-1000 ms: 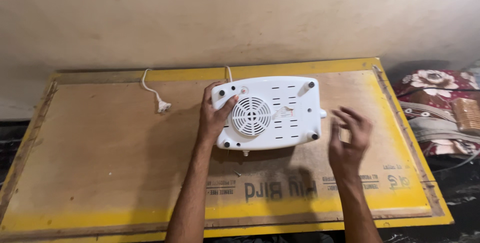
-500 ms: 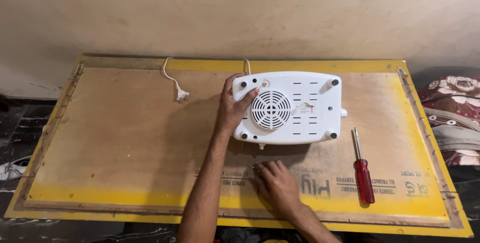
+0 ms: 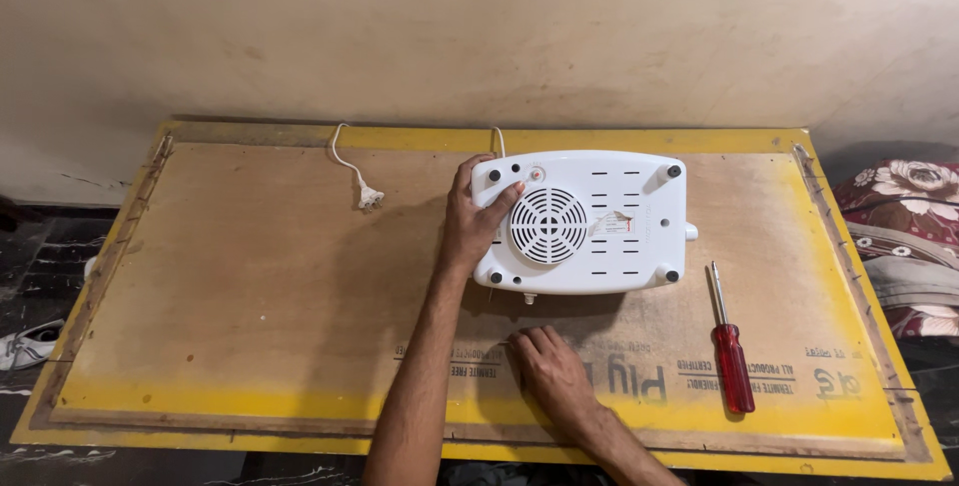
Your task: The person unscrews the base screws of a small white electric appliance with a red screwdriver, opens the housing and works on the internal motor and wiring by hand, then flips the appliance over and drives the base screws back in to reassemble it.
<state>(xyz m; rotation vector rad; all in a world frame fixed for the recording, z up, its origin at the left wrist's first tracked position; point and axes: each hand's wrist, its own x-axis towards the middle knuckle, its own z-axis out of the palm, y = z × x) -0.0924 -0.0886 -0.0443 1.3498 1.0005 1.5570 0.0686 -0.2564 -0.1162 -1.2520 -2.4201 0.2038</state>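
Left hand (image 3: 472, 218) grips the left edge of the overturned white appliance (image 3: 584, 221); right hand (image 3: 549, 371) rests open and flat on the surface (image 3: 250, 286) just below it.

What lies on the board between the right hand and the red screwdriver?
Nothing visible lies between them. The right hand rests flat on the board, and only bare board separates it from the red screwdriver to its right. The white appliance, held by the left hand, sits farther back, out of that path.
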